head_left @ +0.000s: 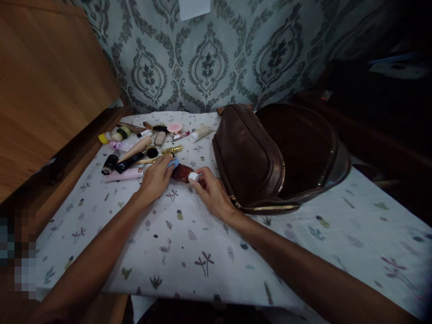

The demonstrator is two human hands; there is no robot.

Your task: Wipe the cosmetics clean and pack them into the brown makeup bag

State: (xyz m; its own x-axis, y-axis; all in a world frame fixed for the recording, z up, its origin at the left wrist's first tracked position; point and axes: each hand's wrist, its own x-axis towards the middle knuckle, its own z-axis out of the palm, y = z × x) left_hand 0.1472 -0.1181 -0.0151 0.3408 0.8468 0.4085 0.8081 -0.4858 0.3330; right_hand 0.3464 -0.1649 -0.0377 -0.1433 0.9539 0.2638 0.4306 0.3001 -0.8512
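Observation:
A small bottle of dark reddish-brown liquid [182, 173] with a white cap [193, 177] lies between my two hands over the cloth. My right hand [214, 191] pinches the bottle by its cap. The fingers of my left hand [155, 176] are closed on a small light-blue piece [174, 162], perhaps a sponge, beside the bottle's other end. Just past my left hand are a gold tube [172, 150] and a pale pink tube [124, 174]. An unzipped brown leather bag [243, 153] stands to the right of my right hand.
Makeup items crowd the table's back left, among them a pink round compact [174, 128], a beige tube [200, 133] and a black-capped bottle [110, 163]. A patterned cloth [189, 252] covers the table. Wooden furniture [50, 85] borders the left, a patterned curtain [209, 63] the back.

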